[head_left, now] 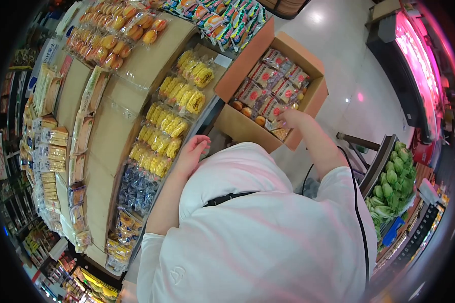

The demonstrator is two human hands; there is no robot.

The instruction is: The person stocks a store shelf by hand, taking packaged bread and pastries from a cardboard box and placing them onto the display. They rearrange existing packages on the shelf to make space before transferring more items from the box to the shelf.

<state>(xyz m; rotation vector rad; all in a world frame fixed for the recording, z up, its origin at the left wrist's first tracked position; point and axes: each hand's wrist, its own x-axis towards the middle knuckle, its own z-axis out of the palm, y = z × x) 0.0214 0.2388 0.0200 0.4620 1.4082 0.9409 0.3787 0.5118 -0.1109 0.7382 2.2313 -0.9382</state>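
My right hand reaches over the near side of an open cardboard box on the floor. Its fingers are bent onto the edge of a clear-wrapped bread package inside. Several such packages with red and white labels lie in rows in the box, some showing round brown buns. My left hand hangs in front of my body beside the shelf edge, its fingers loosely curled with nothing visible in them. It is nearest to the bagged yellow corn-shaped snacks on the shelf.
A stepped display shelf on the left carries bagged buns, sandwich-like packs and dark blue packets. Colourful packets lie at the far end. On the right are a rack of green vegetables and a pink-lit case.
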